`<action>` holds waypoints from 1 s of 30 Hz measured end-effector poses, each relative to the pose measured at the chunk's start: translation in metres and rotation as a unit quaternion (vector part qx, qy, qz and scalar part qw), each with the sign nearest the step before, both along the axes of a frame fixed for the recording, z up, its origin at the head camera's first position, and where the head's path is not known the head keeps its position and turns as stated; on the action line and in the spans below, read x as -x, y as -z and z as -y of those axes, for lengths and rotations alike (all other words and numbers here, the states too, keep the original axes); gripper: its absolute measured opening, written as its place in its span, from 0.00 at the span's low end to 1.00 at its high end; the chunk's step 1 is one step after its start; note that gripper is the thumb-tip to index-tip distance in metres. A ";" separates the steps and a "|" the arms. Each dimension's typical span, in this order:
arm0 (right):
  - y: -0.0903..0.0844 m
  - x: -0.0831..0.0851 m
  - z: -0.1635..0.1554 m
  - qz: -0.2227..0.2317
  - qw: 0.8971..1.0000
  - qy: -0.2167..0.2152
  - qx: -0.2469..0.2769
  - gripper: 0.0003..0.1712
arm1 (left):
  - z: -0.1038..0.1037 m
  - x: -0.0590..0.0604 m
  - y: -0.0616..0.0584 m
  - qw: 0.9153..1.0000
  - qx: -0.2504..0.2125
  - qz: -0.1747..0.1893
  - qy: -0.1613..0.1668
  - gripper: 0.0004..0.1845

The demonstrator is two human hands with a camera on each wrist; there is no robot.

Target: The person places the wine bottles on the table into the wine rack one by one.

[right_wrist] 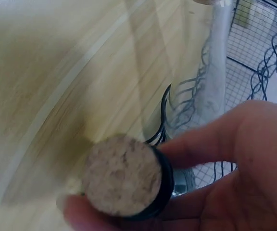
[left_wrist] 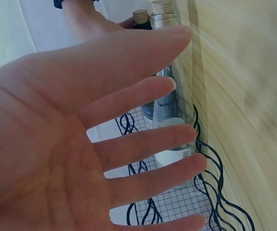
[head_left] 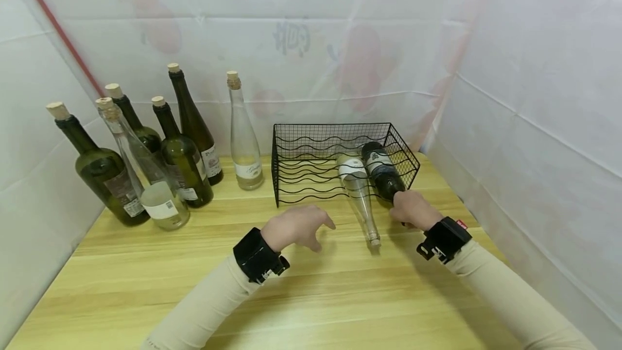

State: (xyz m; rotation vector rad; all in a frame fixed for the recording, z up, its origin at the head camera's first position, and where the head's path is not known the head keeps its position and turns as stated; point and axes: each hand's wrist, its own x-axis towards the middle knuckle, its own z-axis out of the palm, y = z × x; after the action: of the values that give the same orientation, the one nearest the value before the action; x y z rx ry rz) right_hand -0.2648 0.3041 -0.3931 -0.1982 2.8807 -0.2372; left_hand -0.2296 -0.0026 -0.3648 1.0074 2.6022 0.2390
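Note:
A dark wine bottle (head_left: 381,169) lies in the right end of the black wire rack (head_left: 311,147), neck toward me. My right hand (head_left: 414,209) grips its neck. In the right wrist view, the cork (right_wrist: 124,175) shows between the right thumb and fingers. Beside it a clear bottle (head_left: 358,190) with a white label lies in the rack, its corked neck sticking out over the table. My left hand (head_left: 297,227) is in the air left of that neck, holding nothing. Its fingers look spread and nearly straight in the left wrist view.
Upright at the left of the table (head_left: 291,307) stand several corked bottles, including a green bottle (head_left: 109,182), a clear bottle (head_left: 162,199) and a tall dark bottle (head_left: 196,128). Another clear bottle (head_left: 246,145) stands left of the rack. White sheeting (head_left: 534,96) encloses the table's back and sides.

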 end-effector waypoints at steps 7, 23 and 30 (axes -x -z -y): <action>-0.002 -0.004 0.005 -0.105 0.992 0.000 -0.068 0.12 | 0.000 0.000 0.000 1.000 0.004 0.000 -0.003 0.32; -0.006 -0.003 0.007 -0.102 0.993 -0.010 -0.064 0.12 | 0.008 0.000 0.000 1.000 -0.011 0.006 -0.010 0.33; -0.029 -0.016 0.022 -0.123 0.986 -0.008 -0.117 0.20 | 0.035 0.002 -0.007 0.998 -0.066 0.001 -0.025 0.34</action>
State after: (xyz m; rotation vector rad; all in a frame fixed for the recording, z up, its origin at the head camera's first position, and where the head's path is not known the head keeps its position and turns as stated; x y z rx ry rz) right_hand -0.2484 0.2818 -0.3639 -0.2204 3.1157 0.1387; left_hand -0.2316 -0.0373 -0.3574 0.9848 2.6409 0.4280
